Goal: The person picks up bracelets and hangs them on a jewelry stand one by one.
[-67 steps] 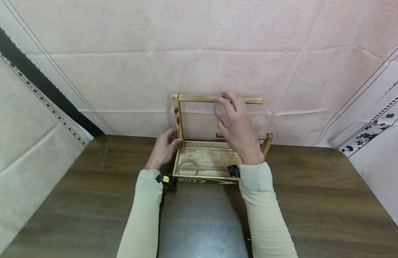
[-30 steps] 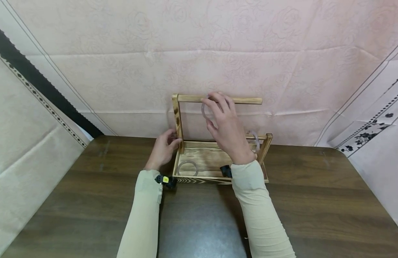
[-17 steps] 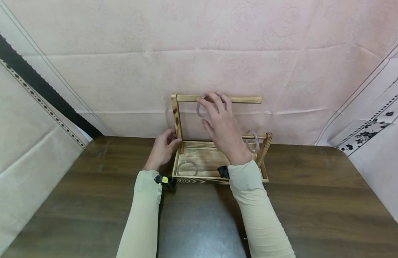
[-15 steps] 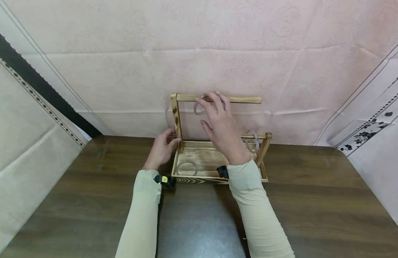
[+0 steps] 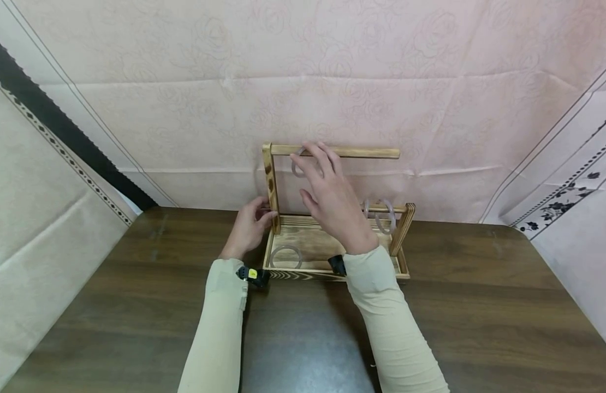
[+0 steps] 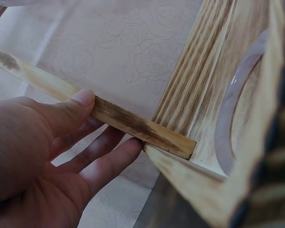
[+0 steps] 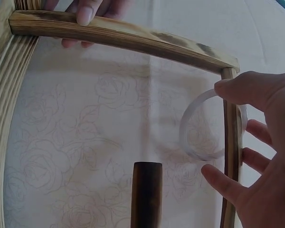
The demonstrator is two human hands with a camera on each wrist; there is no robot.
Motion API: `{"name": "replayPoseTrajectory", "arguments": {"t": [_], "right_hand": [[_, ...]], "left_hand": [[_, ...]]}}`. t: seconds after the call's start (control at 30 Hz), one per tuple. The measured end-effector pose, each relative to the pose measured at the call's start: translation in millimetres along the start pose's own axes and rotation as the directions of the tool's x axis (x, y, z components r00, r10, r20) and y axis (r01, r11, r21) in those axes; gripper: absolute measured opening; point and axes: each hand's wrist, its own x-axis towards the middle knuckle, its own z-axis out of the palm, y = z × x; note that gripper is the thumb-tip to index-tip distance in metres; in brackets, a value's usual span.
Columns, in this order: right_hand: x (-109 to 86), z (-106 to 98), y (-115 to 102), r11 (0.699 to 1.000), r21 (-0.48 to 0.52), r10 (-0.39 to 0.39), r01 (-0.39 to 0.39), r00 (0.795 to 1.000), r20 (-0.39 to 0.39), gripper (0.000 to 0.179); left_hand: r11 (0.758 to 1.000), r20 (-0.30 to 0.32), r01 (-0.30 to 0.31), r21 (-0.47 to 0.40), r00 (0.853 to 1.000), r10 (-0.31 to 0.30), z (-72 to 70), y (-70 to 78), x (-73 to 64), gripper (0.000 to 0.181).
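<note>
A wooden jewellery stand has a tray base [image 5: 313,269] and two bars on posts. My left hand [image 5: 251,226] pinches the left post [image 6: 128,124] near its foot, thumb on one side and fingers on the other. Around the upper bar [image 5: 372,153] hangs a pale translucent bangle [image 7: 184,126], close to the left post. My right hand [image 5: 334,204] is spread there, one fingertip touching the bangle, its thumb apart from it and other fingers behind the bar. Two more bangles hang on the lower bar, one bangle [image 5: 393,218] near its post and another bangle [image 5: 366,208] partly hidden.
Another bangle [image 5: 300,256] lies inside the tray at the left front. The stand is on a dark brown wooden table [image 5: 303,338], close to a pale rose-patterned cloth [image 5: 303,98] behind it. Cloths also hang at both sides.
My right hand has moved left along the upper bar, and the bangle has slid with it toward the post. The thumb has come away from the bangle. My left hand stays on the post.
</note>
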Motion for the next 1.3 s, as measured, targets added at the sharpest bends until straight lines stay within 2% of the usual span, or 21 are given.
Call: {"name": "replayPoseTrajectory", "arguments": {"t": [0.3, 0.63, 0.9, 1.13, 1.3], "right_hand": [[-1.7, -7.4, -4.0, 0.999, 0.037, 0.005, -0.005, 1.000, -0.003, 0.068], [-2.6, -11.3, -9.7, 0.997, 0.080, 0.024, -0.021, 0.999, -0.033, 0.070], [-11.7, -22.3, -9.0, 0.994, 0.101, 0.039, -0.036, 0.999, -0.030, 0.069], [-15.2, -31.5, -9.5, 0.994, 0.110, 0.015, -0.017, 1.000, 0.020, 0.068], [-19.3, -33.1, -12.0, 0.996, 0.084, 0.015, -0.023, 0.996, 0.091, 0.064]], "left_hand": [[1.000, 0.003, -0.004, -0.006, 1.000, 0.004, 1.5, 1.7, -1.1, 0.027], [1.000, 0.003, 0.016, -0.001, 1.000, -0.016, -5.1, 2.3, -0.8, 0.029], [1.000, 0.017, -0.004, -0.021, 1.000, 0.004, 0.4, 3.6, 1.9, 0.029], [1.000, 0.008, -0.002, -0.029, 1.000, 0.003, 0.8, 2.1, 1.6, 0.029], [0.999, 0.008, -0.003, -0.037, 1.000, 0.003, 1.1, 1.3, 1.8, 0.029]]}}
